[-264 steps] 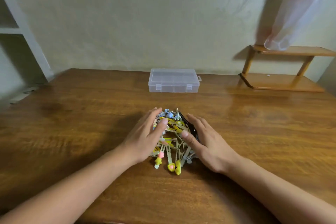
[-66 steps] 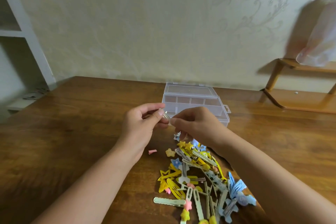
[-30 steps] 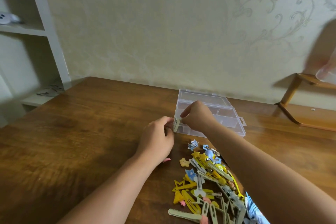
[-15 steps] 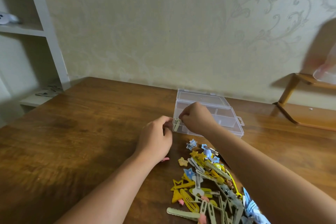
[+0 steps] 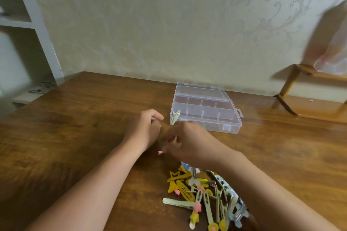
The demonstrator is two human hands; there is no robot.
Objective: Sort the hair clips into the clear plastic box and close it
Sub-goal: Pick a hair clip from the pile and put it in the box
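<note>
Box (image 5: 206, 110) sits open at the far side, one pale clip (image 5: 175, 116) in its left end — the pile (image 5: 202, 193) lies near. Left hand (image 5: 145, 129) loosely curled, holding nothing visible; right hand (image 5: 185, 143) blurred — can't tell its grip.

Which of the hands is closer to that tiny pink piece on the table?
Right. The right hand sits just beside the pink piece, blurred; the left hand hovers farther up-left.

Pale clip (image 5: 176, 116) in open clear box (image 5: 231, 126) left compartment — hands (image 5: 145, 131) (image 5: 185, 141) near clip pile (image 5: 202, 193).
</note>
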